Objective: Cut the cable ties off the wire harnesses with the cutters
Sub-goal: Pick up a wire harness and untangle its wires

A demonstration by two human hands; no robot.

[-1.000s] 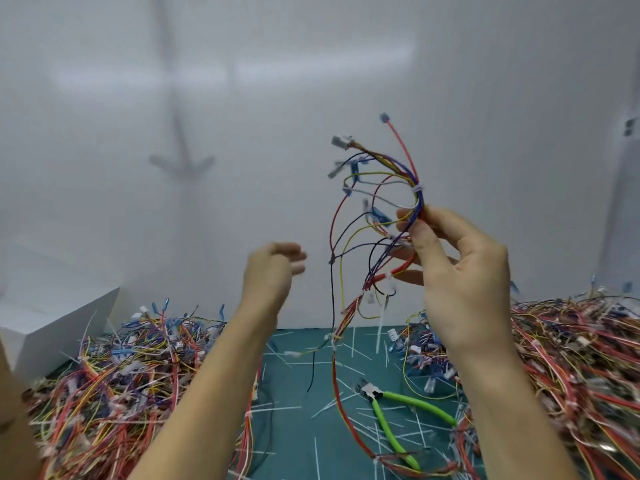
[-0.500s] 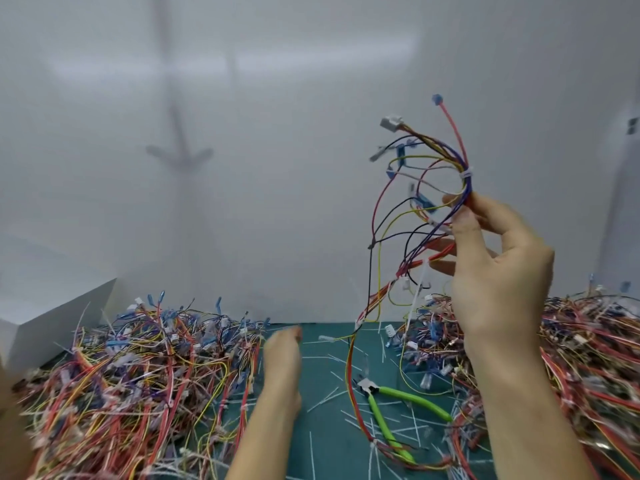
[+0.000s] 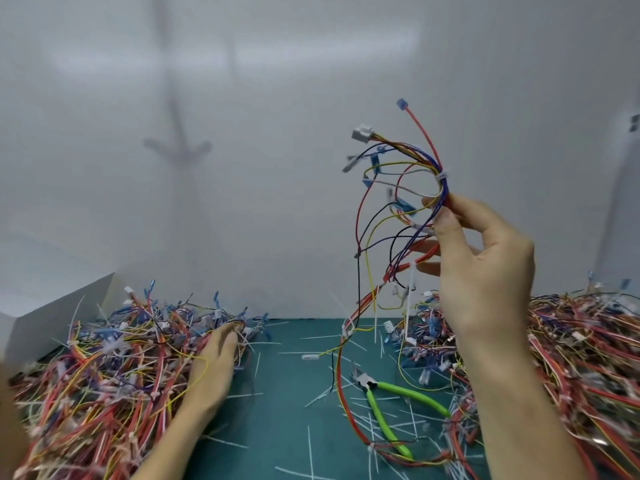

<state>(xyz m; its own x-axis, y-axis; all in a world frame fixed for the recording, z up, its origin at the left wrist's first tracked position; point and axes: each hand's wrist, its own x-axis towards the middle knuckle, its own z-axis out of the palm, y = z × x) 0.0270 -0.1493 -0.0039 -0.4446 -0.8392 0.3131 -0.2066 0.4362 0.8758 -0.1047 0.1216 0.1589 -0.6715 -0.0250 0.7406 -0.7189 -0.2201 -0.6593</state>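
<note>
Green-handled cutters (image 3: pixel 391 407) lie flat on the teal mat (image 3: pixel 280 427), jaws pointing away from the person, nobody touching them. Short white clipped tie ends (image 3: pixel 309 448) are scattered across the mat around them.

From the head camera, the right hand (image 3: pixel 481 268) is raised in front of the white wall, thumb and fingers pinched around a wire harness (image 3: pixel 412 216). A white cable tie (image 3: pixel 441 176) wraps the bundle just above the thumb, and another white tie (image 3: pixel 412 271) sits lower, near the curled fingers. The harness's loose ends fan out upward with white and blue connectors, while its long red and yellow wires trail down to the mat and loop beside the cutters.

The left hand (image 3: pixel 216 362) is low, palm down, fingers spread loosely on the edge of the left pile of harnesses (image 3: pixel 104 368); it grips nothing that I can make out. A second pile (image 3: pixel 571 358) fills the right side. A white box (image 3: pixel 52 313) stands at far left.
</note>
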